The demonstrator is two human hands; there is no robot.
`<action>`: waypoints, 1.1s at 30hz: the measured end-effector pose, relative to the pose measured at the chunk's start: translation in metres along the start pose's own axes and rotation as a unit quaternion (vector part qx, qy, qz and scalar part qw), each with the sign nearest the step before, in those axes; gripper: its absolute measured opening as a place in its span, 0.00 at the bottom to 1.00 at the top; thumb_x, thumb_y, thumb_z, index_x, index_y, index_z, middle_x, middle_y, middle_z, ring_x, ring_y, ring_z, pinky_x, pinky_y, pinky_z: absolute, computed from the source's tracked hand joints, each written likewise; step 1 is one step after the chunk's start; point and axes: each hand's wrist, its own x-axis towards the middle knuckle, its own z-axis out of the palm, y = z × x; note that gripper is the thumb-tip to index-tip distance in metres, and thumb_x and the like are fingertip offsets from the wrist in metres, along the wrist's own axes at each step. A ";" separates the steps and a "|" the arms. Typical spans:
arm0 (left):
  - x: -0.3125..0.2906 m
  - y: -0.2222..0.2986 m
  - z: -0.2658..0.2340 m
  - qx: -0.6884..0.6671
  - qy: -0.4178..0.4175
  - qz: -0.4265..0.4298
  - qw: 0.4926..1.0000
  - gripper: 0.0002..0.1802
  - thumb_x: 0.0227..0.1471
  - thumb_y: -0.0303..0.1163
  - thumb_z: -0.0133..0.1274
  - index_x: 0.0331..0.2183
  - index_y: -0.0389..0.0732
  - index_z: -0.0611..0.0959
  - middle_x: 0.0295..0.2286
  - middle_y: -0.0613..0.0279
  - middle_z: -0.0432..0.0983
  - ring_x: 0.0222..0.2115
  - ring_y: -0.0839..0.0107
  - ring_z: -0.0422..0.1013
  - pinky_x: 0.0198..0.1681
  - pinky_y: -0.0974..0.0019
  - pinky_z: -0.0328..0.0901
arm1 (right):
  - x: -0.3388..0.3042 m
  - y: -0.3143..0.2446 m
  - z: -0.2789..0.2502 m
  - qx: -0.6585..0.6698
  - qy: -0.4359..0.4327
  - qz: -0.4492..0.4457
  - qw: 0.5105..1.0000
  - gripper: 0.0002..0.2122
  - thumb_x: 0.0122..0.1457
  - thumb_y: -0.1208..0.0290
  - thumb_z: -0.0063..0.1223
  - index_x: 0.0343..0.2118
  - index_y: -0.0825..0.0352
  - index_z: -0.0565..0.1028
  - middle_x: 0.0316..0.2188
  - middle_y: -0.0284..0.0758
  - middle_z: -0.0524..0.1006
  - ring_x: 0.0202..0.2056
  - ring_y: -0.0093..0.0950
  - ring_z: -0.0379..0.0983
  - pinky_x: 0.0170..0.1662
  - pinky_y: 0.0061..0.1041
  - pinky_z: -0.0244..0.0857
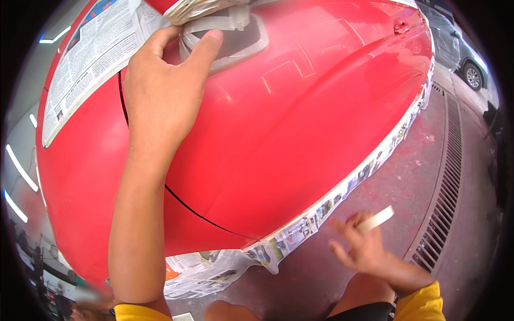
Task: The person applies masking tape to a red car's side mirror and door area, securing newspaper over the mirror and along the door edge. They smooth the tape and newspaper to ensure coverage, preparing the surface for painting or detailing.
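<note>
A glossy red car door panel (267, 144) fills the middle of the view. At the top, a side mirror (201, 8) has pale masking tape around its lower edge. My left hand (160, 91) reaches up to the taped mirror mount (233, 45), with thumb and fingers on either side of it. Some fingertips are hidden behind the mount. Low on the right, away from the car, my right hand (364, 246) holds a short strip of masking tape (376, 218) that sticks out past its fingers.
Newspaper (99, 59) covers the window at the upper left. More newspaper (300, 232) lines the door's lower edge. A floor drain grate (441, 214) runs along the right. Another car (468, 64) stands at the upper right. My knees are near the bottom edge.
</note>
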 end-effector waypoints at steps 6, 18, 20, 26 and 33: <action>0.017 0.001 0.028 0.060 0.135 -0.025 0.989 0.38 0.52 0.55 0.74 0.45 0.26 0.83 0.38 0.50 0.84 0.39 0.67 0.79 0.48 0.63 0.73 | -0.102 -0.006 0.057 0.201 -0.298 0.064 0.931 0.19 0.64 0.54 0.63 0.52 0.61 0.83 0.29 0.43 0.82 0.31 0.46 0.82 0.37 0.44 0.75; 0.004 0.011 0.020 0.117 0.129 -0.011 0.985 0.37 0.48 0.47 0.78 0.48 0.30 0.81 0.44 0.48 0.83 0.47 0.58 0.79 0.57 0.56 0.70 | -0.082 0.050 0.106 0.258 -0.188 0.243 0.916 0.35 0.66 0.72 0.60 0.73 0.69 0.57 0.49 0.53 0.82 0.47 0.45 0.84 0.49 0.41 0.77; -0.011 0.019 -0.002 0.060 0.112 -0.006 0.992 0.33 0.50 0.41 0.77 0.50 0.31 0.81 0.43 0.51 0.83 0.46 0.61 0.79 0.57 0.57 0.70 | -0.051 0.041 0.089 0.495 -0.090 0.270 0.821 0.31 0.68 0.76 0.58 0.71 0.70 0.60 0.48 0.48 0.84 0.47 0.37 0.84 0.52 0.36 0.75; -0.102 0.039 -0.031 -0.107 -0.013 -0.011 0.994 0.16 0.51 0.27 0.74 0.41 0.37 0.88 0.39 0.60 0.83 0.42 0.69 0.77 0.51 0.64 0.68 | 0.095 0.013 -0.018 0.572 0.007 0.156 0.805 0.11 0.70 0.75 0.58 0.52 0.73 0.78 0.43 0.40 0.88 0.49 0.26 0.83 0.57 0.30 0.72; -0.124 0.057 -0.012 -0.069 -0.130 0.161 0.976 0.24 0.41 0.29 0.79 0.43 0.40 0.88 0.45 0.59 0.81 0.46 0.60 0.77 0.49 0.59 0.72 | 0.129 -0.016 -0.052 0.403 0.060 0.002 0.913 0.17 0.65 0.78 0.63 0.56 0.71 0.80 0.47 0.42 0.88 0.47 0.28 0.83 0.58 0.32 0.65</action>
